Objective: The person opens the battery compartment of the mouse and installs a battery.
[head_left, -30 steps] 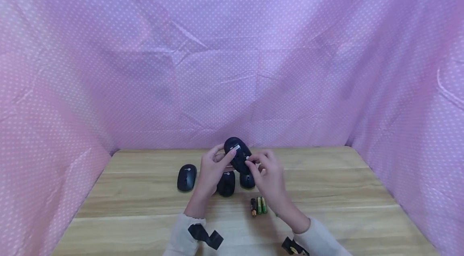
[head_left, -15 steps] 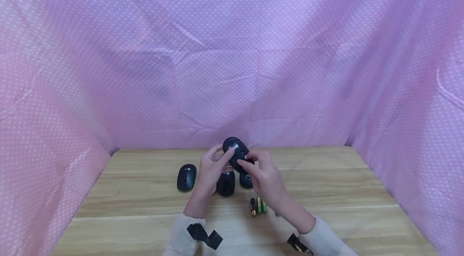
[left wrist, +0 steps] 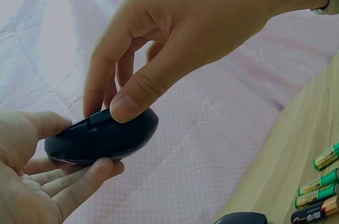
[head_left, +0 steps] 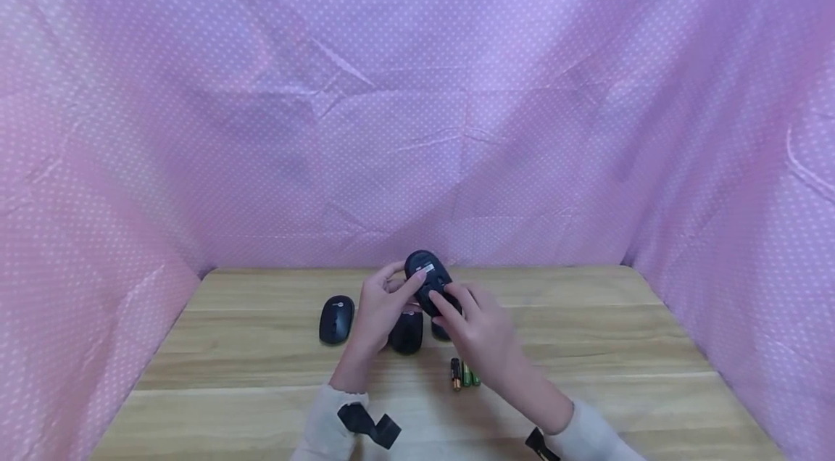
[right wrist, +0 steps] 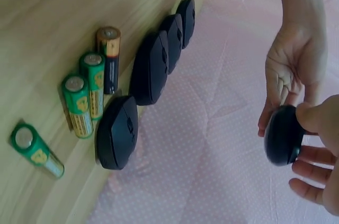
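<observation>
Raised over the back of the table is a black computer mouse (head_left: 422, 272), its underside with a white label turned up toward the head view. My left hand (head_left: 378, 309) grips it from the left, thumb on the underside and fingers beneath. Thumb and forefinger of my right hand (head_left: 485, 334) pinch at its lower right part. In the left wrist view the right fingertips sit at a notch on the top of the mouse (left wrist: 100, 138), while the left fingers support it below. The right wrist view shows the mouse (right wrist: 283, 136) edge-on between both hands.
Several other black mice stand on the wooden table (head_left: 261, 374), one at the left (head_left: 335, 320) and one below the hands (head_left: 407, 332). A black-and-copper battery (right wrist: 109, 60) stands beside two green batteries (right wrist: 93, 83); another green battery (right wrist: 37, 150) lies apart. Pink dotted cloth (head_left: 417, 120) surrounds the table.
A small white piece seen at the right fingertips earlier is now out of sight. The right thumb has moved left onto the underside; the left hand has kept its grip.
</observation>
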Demonstrator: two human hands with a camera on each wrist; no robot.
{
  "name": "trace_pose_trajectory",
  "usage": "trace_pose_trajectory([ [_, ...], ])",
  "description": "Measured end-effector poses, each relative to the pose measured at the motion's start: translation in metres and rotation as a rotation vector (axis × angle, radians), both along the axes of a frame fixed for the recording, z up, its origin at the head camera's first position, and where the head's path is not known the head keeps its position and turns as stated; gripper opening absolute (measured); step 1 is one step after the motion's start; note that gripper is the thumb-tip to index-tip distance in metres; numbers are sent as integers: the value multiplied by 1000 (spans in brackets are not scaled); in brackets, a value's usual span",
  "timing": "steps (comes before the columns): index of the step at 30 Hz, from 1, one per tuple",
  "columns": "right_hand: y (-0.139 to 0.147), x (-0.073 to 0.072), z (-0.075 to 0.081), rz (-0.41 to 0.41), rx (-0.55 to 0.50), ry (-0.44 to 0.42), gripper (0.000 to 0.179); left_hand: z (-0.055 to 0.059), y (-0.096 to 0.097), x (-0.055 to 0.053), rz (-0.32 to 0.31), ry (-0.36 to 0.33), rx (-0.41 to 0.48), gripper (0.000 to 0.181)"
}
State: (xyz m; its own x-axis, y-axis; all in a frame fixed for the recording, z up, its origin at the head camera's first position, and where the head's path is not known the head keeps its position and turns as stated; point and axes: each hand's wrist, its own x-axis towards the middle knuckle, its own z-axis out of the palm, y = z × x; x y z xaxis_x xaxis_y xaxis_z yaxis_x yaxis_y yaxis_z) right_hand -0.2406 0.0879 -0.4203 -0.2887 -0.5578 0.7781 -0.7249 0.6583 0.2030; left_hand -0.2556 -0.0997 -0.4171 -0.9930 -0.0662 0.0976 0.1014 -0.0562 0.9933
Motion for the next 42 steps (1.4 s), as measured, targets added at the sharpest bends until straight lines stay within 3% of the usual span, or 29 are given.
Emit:
trace_pose_trajectory([
  [10,-4,11,-1,-43,-84,-56,24,3,2,3,55,28,-5,43],
  [19,-7,15,1,-49,-156,-123,30,3,5,6,36,44,-17,43],
  [22,-6,12,-1,-14,-170,-111,26,4,3,6,24,48,-18,44],
  [27,1,6,-3,117,-184,-128,30,6,-3,6,-7,57,-16,42],
  [30,6,5,-2,205,-243,-262,27,7,-5,5,-36,64,-21,41],
  [32,8,6,-1,242,-307,-377,36,6,-5,4,-62,69,-20,41],
  [37,9,8,1,318,-531,-768,66,6,-5,3,-103,64,1,39],
  [40,11,8,4,354,-671,-1033,77,6,-4,3,-112,64,17,39],
  [42,12,7,6,362,-728,-1153,79,6,-3,3,-112,61,21,39],
])
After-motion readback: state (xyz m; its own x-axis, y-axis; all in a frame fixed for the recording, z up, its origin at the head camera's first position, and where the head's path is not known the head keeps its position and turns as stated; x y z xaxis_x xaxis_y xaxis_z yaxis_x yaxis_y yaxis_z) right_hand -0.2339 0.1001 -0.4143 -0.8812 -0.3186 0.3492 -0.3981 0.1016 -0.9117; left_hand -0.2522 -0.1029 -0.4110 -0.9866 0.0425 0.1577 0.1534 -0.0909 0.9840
